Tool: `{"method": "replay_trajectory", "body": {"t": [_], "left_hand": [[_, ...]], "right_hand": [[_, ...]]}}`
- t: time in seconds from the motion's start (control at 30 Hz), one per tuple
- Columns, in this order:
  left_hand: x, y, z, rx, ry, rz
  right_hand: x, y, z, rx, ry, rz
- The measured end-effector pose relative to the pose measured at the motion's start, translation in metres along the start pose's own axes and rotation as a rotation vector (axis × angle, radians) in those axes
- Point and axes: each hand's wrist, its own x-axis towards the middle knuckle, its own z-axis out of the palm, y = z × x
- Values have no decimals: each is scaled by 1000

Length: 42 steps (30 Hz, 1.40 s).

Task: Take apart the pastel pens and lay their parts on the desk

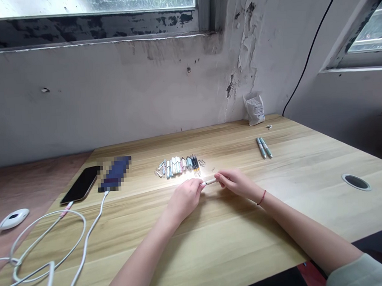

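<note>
Between my two hands a slim white pen (210, 182) lies nearly level, just above the table. My left hand (188, 196) pinches its left end, and the fingers of my right hand (233, 182) close round its right end. Beyond my hands sits a row of pen parts: white pen barrels (175, 165), short blue-grey pieces (188, 163) and dark pen refills (195, 165) with orange ends. Tiny springs (202, 163) lie to the right of the refills. Small clips (160, 168) are scattered at the row's left end.
Two blue-green pens (264, 148) lie at the back right, near a crumpled white bag (255, 109). On the left are a black phone (81, 184), a blurred-out phone (115, 174), white cables (84, 246) and a white oval device (14, 219). A round grommet (356, 182) is set in the wooden table (247, 238).
</note>
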Motion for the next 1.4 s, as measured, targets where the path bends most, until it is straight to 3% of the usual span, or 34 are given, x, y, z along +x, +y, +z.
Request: {"method": "replay_trajectory", "body": {"t": [0.13, 0.3, 0.43, 0.63, 0.83, 1.03, 1.2, 1.4], "left_hand": [[0, 1, -1, -20, -25, -46], [-1, 7, -6, -64, -32, -35], [-1, 11, -10, -138, -41, -90], [-1, 12, -11, -151, -62, -104], [0, 11, -13, -237, -87, -159], [2, 15, -15, -378, -70, -171], [3, 16, -16, -483, -42, -225], [3, 16, -14, -651, -6, -335]], "right_hand": [[-1, -2, -1, 45, 66, -62], [-1, -3, 0, 45, -31, -3], [-1, -5, 1, 107, 55, -102], [-2, -9, -1, 85, -12, -14], [-2, -6, -8, 149, 133, -96], [-2, -6, -16, 340, 201, 1], [-1, -6, -21, 466, 313, 74], [-1, -6, -22, 563, 347, 106]]}}
